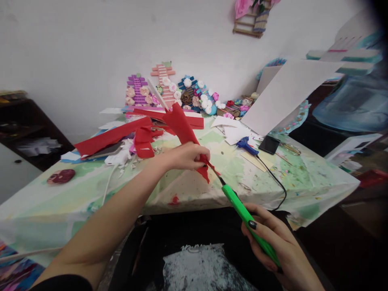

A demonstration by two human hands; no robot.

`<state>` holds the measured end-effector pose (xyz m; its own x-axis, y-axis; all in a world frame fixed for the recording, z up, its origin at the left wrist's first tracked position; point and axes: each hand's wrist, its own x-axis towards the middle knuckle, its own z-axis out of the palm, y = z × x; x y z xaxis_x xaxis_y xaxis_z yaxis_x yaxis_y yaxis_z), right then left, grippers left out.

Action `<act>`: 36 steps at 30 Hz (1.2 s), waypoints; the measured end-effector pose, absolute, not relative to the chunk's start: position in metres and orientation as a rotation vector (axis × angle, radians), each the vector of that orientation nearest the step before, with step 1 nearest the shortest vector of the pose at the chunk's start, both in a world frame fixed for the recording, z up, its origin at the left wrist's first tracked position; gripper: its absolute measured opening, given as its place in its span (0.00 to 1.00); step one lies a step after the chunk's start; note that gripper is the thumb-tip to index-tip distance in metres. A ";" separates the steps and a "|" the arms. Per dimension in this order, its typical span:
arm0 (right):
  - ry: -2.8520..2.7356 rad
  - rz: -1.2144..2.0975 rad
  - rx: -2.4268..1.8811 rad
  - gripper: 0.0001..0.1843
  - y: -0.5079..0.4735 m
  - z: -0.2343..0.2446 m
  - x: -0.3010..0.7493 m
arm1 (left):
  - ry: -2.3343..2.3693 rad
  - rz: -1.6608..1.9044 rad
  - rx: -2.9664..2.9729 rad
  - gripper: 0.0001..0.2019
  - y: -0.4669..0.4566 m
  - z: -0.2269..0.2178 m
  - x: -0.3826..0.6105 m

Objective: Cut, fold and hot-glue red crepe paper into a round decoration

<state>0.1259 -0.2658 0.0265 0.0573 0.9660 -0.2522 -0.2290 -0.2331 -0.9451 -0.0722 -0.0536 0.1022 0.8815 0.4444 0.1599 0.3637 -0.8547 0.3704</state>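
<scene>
My left hand point(189, 156) is closed around a folded strip of red crepe-like paper point(183, 127), held at a slant above the table. A thin white strip point(158, 93) shows at the paper's upper end; I cannot tell if the two are joined. In my right hand point(274, 238) is a green utility knife point(239, 205), its blade out and pointing up to the left. The blade tip meets the ragged lower end of the red paper, just below my left fingers. A small red scrap point(174, 200) lies near the table's front edge.
More red paper point(113, 137), a white power strip point(117, 158) and a dark red object point(61, 176) lie to the left. On the right are a blue glue gun point(247, 145) with its cord, a phone point(269, 144) and scissors point(291, 149). Flower-decorated crafts point(166, 87) stand along the wall.
</scene>
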 end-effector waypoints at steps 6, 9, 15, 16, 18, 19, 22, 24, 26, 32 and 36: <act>-0.780 1.396 -1.295 0.25 -0.271 0.035 0.127 | 0.615 0.372 2.747 0.09 -0.050 0.100 -0.071; -0.764 1.369 -1.273 0.26 -0.273 0.032 0.132 | 0.637 0.394 2.747 0.08 -0.049 0.099 -0.071; -0.928 1.064 -1.298 0.24 -0.258 0.017 0.150 | 0.847 0.555 2.881 0.07 -0.042 0.094 -0.078; -0.988 0.949 -1.353 0.23 -0.253 0.014 0.153 | 0.914 0.608 2.892 0.06 -0.040 0.093 -0.080; -1.118 0.681 -1.499 0.21 -0.239 0.008 0.161 | 1.026 0.768 2.847 0.05 -0.037 0.092 -0.082; -1.185 0.546 -1.584 0.21 -0.232 0.004 0.166 | 1.044 0.858 2.790 0.05 -0.036 0.092 -0.083; -1.375 0.212 -1.809 0.22 -0.205 -0.008 0.180 | 1.013 1.167 2.533 0.06 -0.037 0.094 -0.086; -1.488 0.040 -1.920 0.22 -0.186 -0.015 0.188 | 0.973 1.330 2.344 0.09 -0.039 0.094 -0.089; -1.606 -0.114 -2.003 0.22 -0.169 -0.021 0.194 | 0.929 1.419 2.185 0.11 -0.042 0.091 -0.092; -1.663 -0.397 -1.947 0.17 -0.143 -0.014 0.189 | 0.887 1.428 1.951 0.11 -0.051 0.074 -0.095; -1.854 -0.213 -1.310 0.28 -0.142 0.006 0.154 | 0.870 1.369 1.875 0.12 -0.070 0.061 -0.090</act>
